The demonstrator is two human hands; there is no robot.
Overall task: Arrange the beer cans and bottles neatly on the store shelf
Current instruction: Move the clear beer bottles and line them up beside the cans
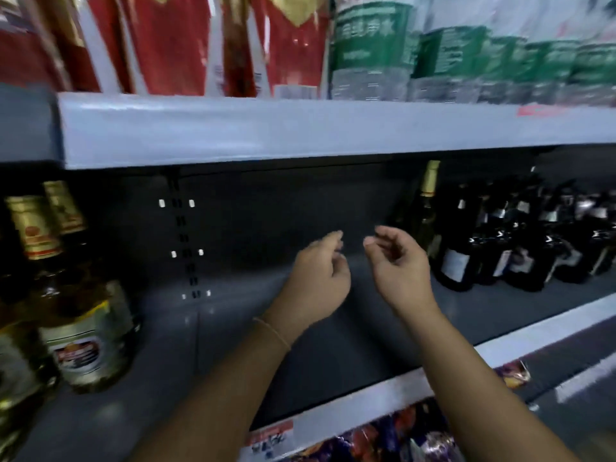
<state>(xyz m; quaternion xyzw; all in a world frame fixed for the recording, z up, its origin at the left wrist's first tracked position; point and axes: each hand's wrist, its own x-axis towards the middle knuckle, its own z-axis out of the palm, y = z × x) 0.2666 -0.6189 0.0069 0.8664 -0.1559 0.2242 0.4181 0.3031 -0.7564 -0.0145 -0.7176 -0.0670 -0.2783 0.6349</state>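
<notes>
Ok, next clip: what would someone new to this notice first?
Two bare hands, left hand and right hand, hover half-curled and holding nothing over a wide bare stretch of the grey shelf at centre. Amber bottles with gold caps stand at the left, dark bottles crowd the right, and red packs sit on the shelf above.

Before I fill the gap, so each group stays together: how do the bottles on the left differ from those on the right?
The left bottles are clear amber glass with gold foil necks and pale labels; the right bottles are dark, nearly black. The left ones look nearer the shelf front; the right ones crowd further back. Both groups stand upright.
</notes>
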